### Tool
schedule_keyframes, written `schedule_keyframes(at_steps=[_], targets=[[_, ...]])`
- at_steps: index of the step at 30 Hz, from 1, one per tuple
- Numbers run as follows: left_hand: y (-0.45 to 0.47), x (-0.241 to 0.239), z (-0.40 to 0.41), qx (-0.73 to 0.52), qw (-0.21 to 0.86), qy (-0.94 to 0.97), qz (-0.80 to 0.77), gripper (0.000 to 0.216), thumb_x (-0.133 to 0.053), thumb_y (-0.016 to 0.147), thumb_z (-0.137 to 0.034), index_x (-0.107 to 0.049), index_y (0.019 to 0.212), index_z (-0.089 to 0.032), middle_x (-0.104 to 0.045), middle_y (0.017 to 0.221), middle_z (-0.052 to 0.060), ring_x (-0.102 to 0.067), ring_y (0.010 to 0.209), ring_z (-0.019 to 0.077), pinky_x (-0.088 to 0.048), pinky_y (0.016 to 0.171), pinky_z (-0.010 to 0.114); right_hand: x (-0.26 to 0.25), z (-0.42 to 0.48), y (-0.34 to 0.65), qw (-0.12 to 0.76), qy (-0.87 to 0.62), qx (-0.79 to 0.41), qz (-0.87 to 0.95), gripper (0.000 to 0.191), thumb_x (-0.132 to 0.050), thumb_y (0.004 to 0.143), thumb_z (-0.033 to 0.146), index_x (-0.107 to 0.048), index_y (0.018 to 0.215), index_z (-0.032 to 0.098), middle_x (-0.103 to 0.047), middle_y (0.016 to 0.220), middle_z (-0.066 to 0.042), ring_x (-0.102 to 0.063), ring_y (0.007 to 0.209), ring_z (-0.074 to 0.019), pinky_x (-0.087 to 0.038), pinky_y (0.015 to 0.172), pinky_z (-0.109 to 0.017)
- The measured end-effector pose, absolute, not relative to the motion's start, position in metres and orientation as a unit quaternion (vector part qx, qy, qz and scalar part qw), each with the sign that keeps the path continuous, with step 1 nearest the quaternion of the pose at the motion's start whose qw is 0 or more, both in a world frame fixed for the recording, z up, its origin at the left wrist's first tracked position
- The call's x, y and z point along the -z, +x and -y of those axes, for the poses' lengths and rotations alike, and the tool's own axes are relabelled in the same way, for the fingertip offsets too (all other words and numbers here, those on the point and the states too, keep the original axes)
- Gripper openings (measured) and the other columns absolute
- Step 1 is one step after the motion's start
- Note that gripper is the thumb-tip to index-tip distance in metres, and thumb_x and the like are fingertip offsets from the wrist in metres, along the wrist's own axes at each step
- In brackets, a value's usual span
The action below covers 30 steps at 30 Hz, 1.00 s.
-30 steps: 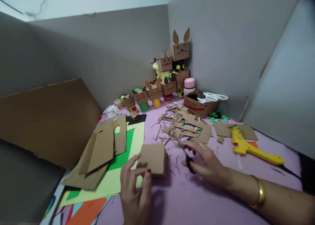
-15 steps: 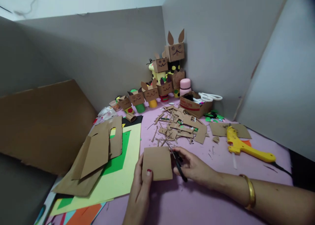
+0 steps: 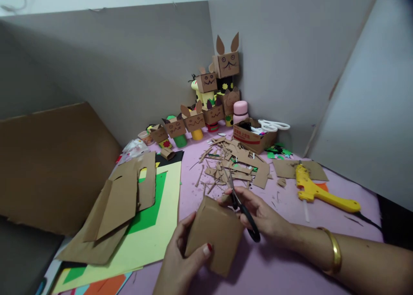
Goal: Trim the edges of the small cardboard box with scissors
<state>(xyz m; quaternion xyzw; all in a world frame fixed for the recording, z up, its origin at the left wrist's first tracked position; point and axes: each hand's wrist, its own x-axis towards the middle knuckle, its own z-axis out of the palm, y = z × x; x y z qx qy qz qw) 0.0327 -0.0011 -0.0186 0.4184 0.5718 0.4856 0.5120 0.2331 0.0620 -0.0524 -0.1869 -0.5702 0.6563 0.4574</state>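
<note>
My left hand grips a brown cardboard piece from below, thumb on its face, and holds it tilted above the pink table. My right hand holds black-handled scissors with fingers in the loops. The blades point up and away, just past the card's upper right edge. A gold bangle sits on my right wrist.
A heap of cardboard scraps lies beyond my hands. A yellow glue gun rests at right, a small box with white scissors behind. Cardboard animal figures stand in the corner. Cut cardboard sheets on coloured paper lie left.
My left hand lifted the cardboard piece off the table and tilted it. My right hand took up the scissors and brought them to the card's upper right edge.
</note>
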Motion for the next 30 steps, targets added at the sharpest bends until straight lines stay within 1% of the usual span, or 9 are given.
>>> schedule_keyframes(at_steps=[3,6,9,11,14,16,18,23,30], targets=[[0.034,0.017,0.004,-0.474,0.518,0.423,-0.573,0.083,-0.084,0.051,-0.042,-0.049,0.121,-0.015,-0.065,0.119,0.016,-0.061,0.11,0.0367,-0.051,0.088,0.041,0.051,-0.059,0.236,0.456,-0.168,-0.658,0.576,0.057,-0.075,0.076,0.047,-0.048,0.122,0.029,-0.059,0.124,-0.01,-0.052,0.12,-0.0233,-0.036,0.102,-0.044],[0.039,0.016,0.008,-0.489,0.482,0.428,-0.588,0.095,-0.085,0.047,-0.042,-0.044,0.13,-0.02,-0.06,0.129,0.014,-0.063,0.108,0.034,-0.054,0.083,0.036,0.049,-0.053,0.239,0.425,-0.131,-0.652,0.614,0.054,-0.073,0.08,0.042,-0.047,0.125,0.031,-0.056,0.127,-0.008,-0.05,0.121,-0.0222,-0.038,0.1,-0.043],[0.041,0.013,0.009,-0.479,0.483,0.444,-0.583,0.085,-0.085,0.046,-0.046,-0.052,0.119,-0.02,-0.067,0.117,0.012,-0.064,0.104,0.0331,-0.054,0.082,0.035,0.044,-0.049,0.242,0.394,-0.111,-0.636,0.653,0.054,-0.069,0.084,0.037,-0.043,0.13,0.033,-0.055,0.128,-0.008,-0.051,0.118,-0.0217,-0.041,0.095,-0.04],[0.04,0.009,0.009,-0.483,0.489,0.437,-0.58,0.077,-0.085,0.044,-0.047,-0.055,0.109,-0.02,-0.072,0.103,0.009,-0.066,0.098,0.0323,-0.054,0.081,0.035,0.04,-0.051,0.246,0.403,-0.152,-0.622,0.654,0.049,-0.065,0.086,0.038,-0.043,0.129,0.031,-0.059,0.115,-0.006,-0.057,0.103,-0.0193,-0.045,0.084,-0.035],[0.037,0.002,0.008,-0.515,0.449,0.421,-0.597,0.076,-0.086,0.042,-0.044,-0.055,0.108,-0.022,-0.071,0.102,0.006,-0.065,0.1,0.0299,-0.054,0.081,0.032,0.03,-0.059,0.256,0.4,-0.267,-0.551,0.682,0.04,-0.066,0.083,0.042,-0.053,0.116,0.023,-0.055,0.083,0.0,-0.052,0.07,-0.0142,-0.043,0.065,-0.028],[0.036,-0.003,0.008,-0.529,0.426,0.419,-0.603,0.074,-0.086,0.043,-0.043,-0.057,0.108,-0.024,-0.07,0.104,0.004,-0.064,0.1,0.0284,-0.054,0.079,0.03,0.023,-0.063,0.263,0.373,-0.297,-0.459,0.75,0.046,-0.076,0.069,0.047,-0.059,0.101,0.019,-0.054,0.08,0.0,-0.049,0.07,-0.0155,-0.04,0.063,-0.028],[0.035,-0.006,0.008,-0.533,0.408,0.424,-0.607,0.072,-0.086,0.043,-0.041,-0.059,0.108,-0.024,-0.071,0.103,0.003,-0.065,0.099,0.0277,-0.054,0.079,0.028,0.016,-0.065,0.269,0.315,-0.284,-0.395,0.815,0.047,-0.078,0.065,0.049,-0.064,0.097,0.019,-0.057,0.082,-0.002,-0.051,0.072,-0.0167,-0.039,0.064,-0.028],[0.032,-0.009,0.006,-0.529,0.392,0.416,-0.627,0.073,-0.085,0.043,-0.042,-0.06,0.109,-0.024,-0.071,0.103,0.004,-0.065,0.098,0.0304,-0.056,0.077,0.03,0.007,-0.061,0.27,0.189,-0.267,-0.29,0.899,0.044,-0.074,0.071,0.05,-0.067,0.101,0.02,-0.059,0.082,-0.005,-0.053,0.072,-0.0182,-0.035,0.061,-0.028],[0.031,-0.004,0.005,-0.519,0.405,0.395,-0.641,0.081,-0.088,0.035,-0.044,-0.061,0.109,-0.024,-0.073,0.101,0.005,-0.066,0.098,0.0333,-0.058,0.076,0.033,0.008,-0.058,0.27,0.169,-0.245,-0.267,0.917,0.037,-0.072,0.074,0.043,-0.066,0.104,0.021,-0.056,0.08,-0.003,-0.051,0.072,-0.017,-0.033,0.059,-0.027]])
